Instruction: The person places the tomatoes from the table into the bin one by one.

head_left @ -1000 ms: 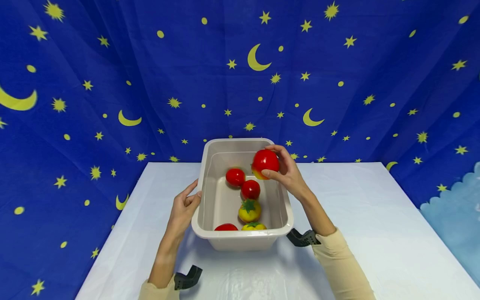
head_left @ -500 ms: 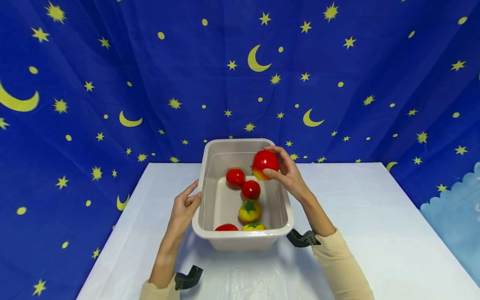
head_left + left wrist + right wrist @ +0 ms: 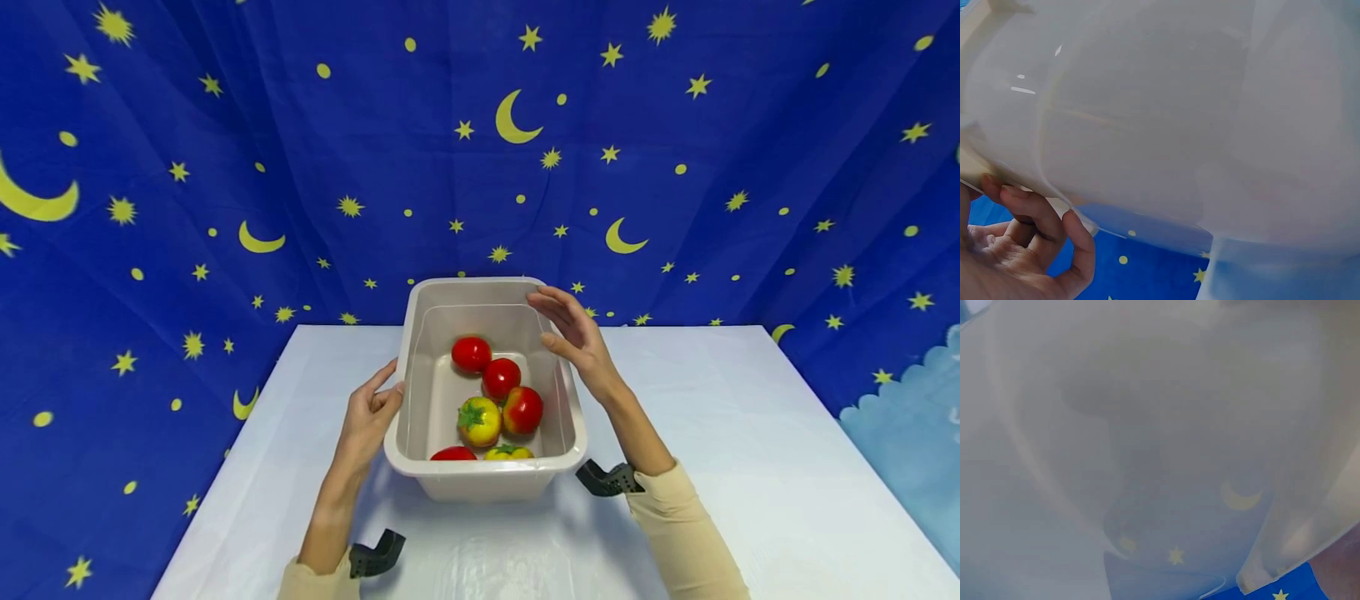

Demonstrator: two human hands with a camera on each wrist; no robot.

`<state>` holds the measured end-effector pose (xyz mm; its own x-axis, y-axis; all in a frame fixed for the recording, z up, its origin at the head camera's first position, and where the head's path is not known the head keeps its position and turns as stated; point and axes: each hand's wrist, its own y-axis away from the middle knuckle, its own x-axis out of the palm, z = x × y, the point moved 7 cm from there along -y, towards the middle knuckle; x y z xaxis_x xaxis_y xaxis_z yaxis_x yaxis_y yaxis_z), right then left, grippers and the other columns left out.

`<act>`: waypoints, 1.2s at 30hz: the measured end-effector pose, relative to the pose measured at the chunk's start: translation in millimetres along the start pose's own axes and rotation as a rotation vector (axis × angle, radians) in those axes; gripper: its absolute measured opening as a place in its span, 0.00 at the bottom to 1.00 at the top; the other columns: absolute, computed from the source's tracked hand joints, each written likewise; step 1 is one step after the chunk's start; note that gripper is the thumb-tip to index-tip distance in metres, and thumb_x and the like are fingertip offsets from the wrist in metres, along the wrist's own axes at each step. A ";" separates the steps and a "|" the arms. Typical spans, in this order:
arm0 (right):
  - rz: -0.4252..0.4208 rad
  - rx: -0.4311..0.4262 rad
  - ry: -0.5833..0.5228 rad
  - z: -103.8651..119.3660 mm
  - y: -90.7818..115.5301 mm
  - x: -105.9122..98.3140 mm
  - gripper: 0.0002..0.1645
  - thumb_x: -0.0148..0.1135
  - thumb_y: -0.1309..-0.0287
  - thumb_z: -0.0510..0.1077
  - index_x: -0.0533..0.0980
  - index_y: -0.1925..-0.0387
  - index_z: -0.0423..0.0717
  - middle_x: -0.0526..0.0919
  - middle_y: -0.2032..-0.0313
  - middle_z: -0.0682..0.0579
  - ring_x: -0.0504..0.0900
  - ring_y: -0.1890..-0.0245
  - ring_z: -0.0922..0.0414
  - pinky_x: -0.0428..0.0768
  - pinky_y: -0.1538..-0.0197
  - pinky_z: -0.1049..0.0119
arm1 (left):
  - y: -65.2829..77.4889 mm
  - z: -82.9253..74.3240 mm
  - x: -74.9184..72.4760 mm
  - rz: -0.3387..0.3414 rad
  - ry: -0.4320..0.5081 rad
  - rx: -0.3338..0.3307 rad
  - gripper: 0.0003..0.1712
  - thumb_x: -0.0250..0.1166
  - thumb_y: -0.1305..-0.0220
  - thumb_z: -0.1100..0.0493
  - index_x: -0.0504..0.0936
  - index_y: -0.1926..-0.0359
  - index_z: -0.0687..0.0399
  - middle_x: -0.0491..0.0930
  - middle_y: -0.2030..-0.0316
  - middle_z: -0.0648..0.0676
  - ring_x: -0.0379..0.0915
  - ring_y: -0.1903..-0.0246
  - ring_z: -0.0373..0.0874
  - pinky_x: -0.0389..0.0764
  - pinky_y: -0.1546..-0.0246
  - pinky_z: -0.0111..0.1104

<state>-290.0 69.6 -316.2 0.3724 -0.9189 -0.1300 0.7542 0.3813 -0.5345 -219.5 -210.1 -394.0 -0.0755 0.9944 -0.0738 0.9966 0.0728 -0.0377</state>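
Note:
A light grey plastic bin [image 3: 491,481] stands on the white table with several shiny fruits inside. My left hand [image 3: 365,421] holds its left rim, thumb and bent fingers at the edge; the left wrist view shows the fingertips [image 3: 1015,192] against it. Above the right rim, my right hand [image 3: 577,342] has loosely spread fingers and nothing in them. Below it lies a red-and-yellow round fruit [image 3: 522,410], beside a yellow fruit with a green leafy top [image 3: 479,422]. Two red fruits, one oval [image 3: 471,355] and one rounder [image 3: 501,378], lie farther back.
Another red fruit [image 3: 453,454] and a second yellow fruit [image 3: 508,452] are partly hidden by the bin's front rim. The white table [image 3: 720,433] ends at a blue star-and-moon cloth [image 3: 420,167]. Black wrist mounts [image 3: 377,555] sit on both forearms.
My right hand has let go of the red-and-yellow fruit, which dropped into the bin. The leafy-topped yellow fruit shifted left and turned. My left hand stays at the rim.

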 end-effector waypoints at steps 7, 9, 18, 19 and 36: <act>-0.002 0.010 -0.016 -1.9 3.4 -1.5 0.36 0.54 0.39 0.36 0.58 0.30 0.35 0.67 0.34 0.34 0.65 0.31 0.44 0.64 0.31 0.68 | -0.5 0.1 1.1 0.004 -0.009 0.003 0.29 0.54 0.27 0.62 0.63 0.28 0.58 0.85 0.58 0.67 0.82 0.70 0.36 0.81 0.68 0.30; -0.002 0.017 -0.018 -2.4 4.8 -2.7 0.36 0.54 0.39 0.36 0.57 0.30 0.34 0.67 0.34 0.34 0.65 0.31 0.44 0.65 0.31 0.69 | -0.3 0.4 1.7 0.003 -0.010 0.003 0.29 0.54 0.27 0.62 0.63 0.28 0.58 0.84 0.58 0.68 0.82 0.69 0.36 0.81 0.68 0.29; -0.023 0.022 -0.033 5.6 10.4 -13.9 0.35 0.52 0.38 0.32 0.57 0.30 0.32 0.66 0.34 0.31 0.67 0.32 0.44 0.66 0.31 0.61 | -2.6 -1.8 1.9 0.020 -0.030 -0.003 0.29 0.56 0.27 0.59 0.63 0.28 0.56 0.86 0.60 0.62 0.82 0.67 0.35 0.80 0.65 0.28; -0.025 0.029 -0.028 5.5 11.0 -14.4 0.35 0.52 0.38 0.32 0.57 0.30 0.33 0.66 0.34 0.31 0.67 0.32 0.44 0.66 0.31 0.59 | -3.0 -2.3 0.6 0.022 -0.036 0.000 0.29 0.56 0.27 0.59 0.63 0.28 0.56 0.86 0.60 0.61 0.82 0.67 0.35 0.80 0.64 0.28; 0.017 0.087 0.102 2.0 19.2 -25.8 0.36 0.57 0.37 0.35 0.58 0.30 0.34 0.67 0.34 0.32 0.67 0.33 0.40 0.70 0.37 0.71 | -0.2 -14.7 -19.7 0.106 -0.377 0.080 0.30 0.49 0.23 0.51 0.59 0.27 0.59 0.84 0.57 0.64 0.79 0.62 0.41 0.77 0.59 0.32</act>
<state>-284.1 100.8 -321.5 0.3318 -0.9161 -0.2252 0.7942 0.4001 -0.4573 -217.7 -228.6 -377.9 0.0062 0.8970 -0.4419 0.9950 -0.0496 -0.0868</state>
